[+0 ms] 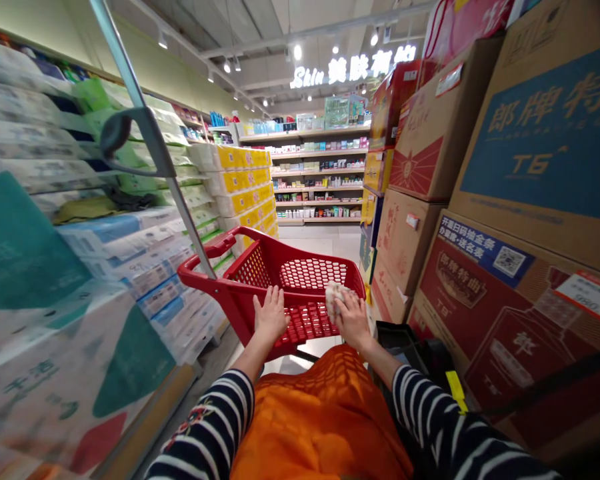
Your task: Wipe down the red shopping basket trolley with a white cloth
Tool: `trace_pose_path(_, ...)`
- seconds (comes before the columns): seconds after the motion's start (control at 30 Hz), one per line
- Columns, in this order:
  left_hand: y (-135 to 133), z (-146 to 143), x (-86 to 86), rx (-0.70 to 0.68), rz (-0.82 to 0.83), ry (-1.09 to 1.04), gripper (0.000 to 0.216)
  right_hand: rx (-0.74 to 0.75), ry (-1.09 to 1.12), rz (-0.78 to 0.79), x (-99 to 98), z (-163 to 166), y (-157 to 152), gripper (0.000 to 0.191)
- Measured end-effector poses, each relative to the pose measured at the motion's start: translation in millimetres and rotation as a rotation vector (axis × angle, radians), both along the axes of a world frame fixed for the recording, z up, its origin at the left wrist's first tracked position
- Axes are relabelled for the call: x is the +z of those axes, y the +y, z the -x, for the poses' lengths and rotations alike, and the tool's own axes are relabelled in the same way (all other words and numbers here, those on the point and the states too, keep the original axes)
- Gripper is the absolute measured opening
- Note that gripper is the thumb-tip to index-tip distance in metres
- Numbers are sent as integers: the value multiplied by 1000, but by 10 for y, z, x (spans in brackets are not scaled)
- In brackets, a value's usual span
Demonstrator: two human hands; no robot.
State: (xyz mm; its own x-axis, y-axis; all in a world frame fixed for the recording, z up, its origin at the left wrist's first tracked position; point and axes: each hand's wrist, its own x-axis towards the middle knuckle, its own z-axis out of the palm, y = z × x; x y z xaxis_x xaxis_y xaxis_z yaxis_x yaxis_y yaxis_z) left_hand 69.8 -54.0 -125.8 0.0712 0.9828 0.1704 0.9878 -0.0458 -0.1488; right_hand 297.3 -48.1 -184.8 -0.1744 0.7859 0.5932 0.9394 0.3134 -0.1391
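A red plastic shopping basket (240, 280) on a trolley stands in the aisle right in front of me. My left hand (270, 313) lies flat on its near rim, fingers stretched out. My right hand (353, 319) presses a crumpled whitish cloth (336, 295) against the inside of the basket's near wall, fingers bent over it. Both sleeves are striped dark and white, and an orange apron covers my lap.
Packs of toilet paper (130, 247) fill the shelves on the left. Stacked cardboard boxes (505, 200) wall the right side. A metal pole with a grey handle (145, 133) slants up from the basket. Shelves of bottles (320, 173) close the aisle's far end.
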Motion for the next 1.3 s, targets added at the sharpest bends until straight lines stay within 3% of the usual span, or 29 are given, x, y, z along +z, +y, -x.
trace_pose_path(0.1, -10, -10, 6, -8, 8, 17, 68, 112, -26, 27, 90, 388, 36, 41)
trace_pose_path(0.2, -20, -14, 12, -14, 12, 26, 68, 153, -39, 47, 111, 452, 53, 42)
trace_pose_path(0.4, -19, -53, -9, -23, 5, -3, 69, -54, -3, 27, -44, -300, 32, 39)
trace_pose_path(0.5, -23, -102, -6, -20, 2, -18, 70, -145, 39, 17, -59, -439, 61, 41)
trace_pose_path(0.6, -41, -147, 18, -17, 14, -26, 70, -87, 29, 35, -1, -150, 78, 47)
trace_pose_path(0.77, -75, -164, 56, -43, 8, -10, 68, 202, -49, 43, 128, 489, 47, 50)
trace_pose_path(0.87, -77, -157, 65, -48, 9, -4, 67, 187, -50, 52, 124, 421, 45, 49)
trace_pose_path(1.03, -69, -173, 55, -49, 10, -14, 68, -71, 10, 26, 26, -155, 87, 43)
trace_pose_path(1.1, -71, -180, 45, -43, 6, -21, 68, -139, 29, 9, 4, -233, 99, 42)
trace_pose_path(1.2, -74, -181, 42, -43, -1, -36, 68, -98, 25, 1, 7, -36, 103, 45)
trace_pose_path(1.3, -58, -212, 76, -45, -55, -70, 62, 81, -26, 20, 44, 335, 109, 48)
